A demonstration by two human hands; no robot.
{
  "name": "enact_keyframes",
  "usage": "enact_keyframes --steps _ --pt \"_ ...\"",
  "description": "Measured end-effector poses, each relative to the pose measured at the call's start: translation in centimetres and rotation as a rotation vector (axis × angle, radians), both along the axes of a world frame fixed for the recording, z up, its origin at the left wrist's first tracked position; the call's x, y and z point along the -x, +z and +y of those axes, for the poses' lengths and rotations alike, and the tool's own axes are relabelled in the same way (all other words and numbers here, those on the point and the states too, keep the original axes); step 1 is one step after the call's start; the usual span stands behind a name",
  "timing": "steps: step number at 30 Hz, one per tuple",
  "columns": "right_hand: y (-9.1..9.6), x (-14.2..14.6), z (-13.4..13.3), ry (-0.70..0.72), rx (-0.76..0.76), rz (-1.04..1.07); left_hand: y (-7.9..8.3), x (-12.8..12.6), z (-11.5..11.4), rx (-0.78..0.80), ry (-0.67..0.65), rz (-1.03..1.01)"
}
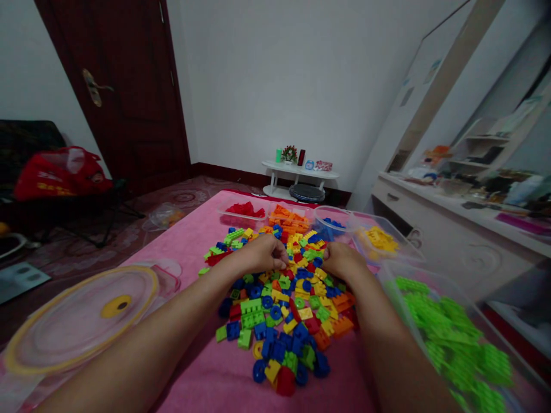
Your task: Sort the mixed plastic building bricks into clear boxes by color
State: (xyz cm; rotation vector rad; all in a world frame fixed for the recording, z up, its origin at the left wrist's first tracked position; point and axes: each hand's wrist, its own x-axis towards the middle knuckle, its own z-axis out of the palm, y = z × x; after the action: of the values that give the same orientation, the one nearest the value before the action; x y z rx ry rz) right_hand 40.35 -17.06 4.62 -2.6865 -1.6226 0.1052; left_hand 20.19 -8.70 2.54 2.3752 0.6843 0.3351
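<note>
A mixed pile of toy building blocks (284, 344) in yellow, blue, green, red and orange spreads over a pink cloth. My left hand (267, 253) reaches into the far part of this pile, its fingers curled together low over yellow and red blocks. Whatever is between those fingertips, if anything, is too small to make out. Across from it, my right hand (342, 259) rests at the pile's right side, beside blue and yellow blocks. Its fingers look bent inward and are partly hidden behind the back of the hand.
Clear containers hold red blocks (245, 210), orange blocks (289, 219), blue blocks (333, 225), yellow blocks (380, 238) and green blocks (447, 332) along the far and right edges. A round yellow-rimmed lid (81, 321) lies at left. A drawer cabinet (451, 229) stands at right.
</note>
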Motion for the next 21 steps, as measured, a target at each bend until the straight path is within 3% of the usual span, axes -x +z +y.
enact_keyframes --steps 3,6,8,13,16,21 --pt "1.8 1.0 -0.5 0.042 -0.053 -0.010 0.2 -0.5 -1.2 -0.135 0.006 0.030" --pt "2.7 2.6 -1.0 0.201 -0.037 0.059 0.4 -0.8 -1.9 -0.251 0.052 0.076" --pt "2.4 3.6 -1.1 0.276 0.025 0.061 0.7 -0.5 -1.7 -0.263 0.092 0.097" --pt "1.3 4.6 -0.7 0.262 0.027 -0.008 0.9 0.1 -0.7 -0.213 0.178 -0.076" --pt "1.8 4.6 -0.6 0.298 -0.125 0.009 1.0 -0.3 -1.3 0.090 0.165 -0.253" --pt "2.8 5.6 -0.5 0.436 -0.414 0.157 1.4 -1.4 -2.4 1.084 0.122 -0.521"
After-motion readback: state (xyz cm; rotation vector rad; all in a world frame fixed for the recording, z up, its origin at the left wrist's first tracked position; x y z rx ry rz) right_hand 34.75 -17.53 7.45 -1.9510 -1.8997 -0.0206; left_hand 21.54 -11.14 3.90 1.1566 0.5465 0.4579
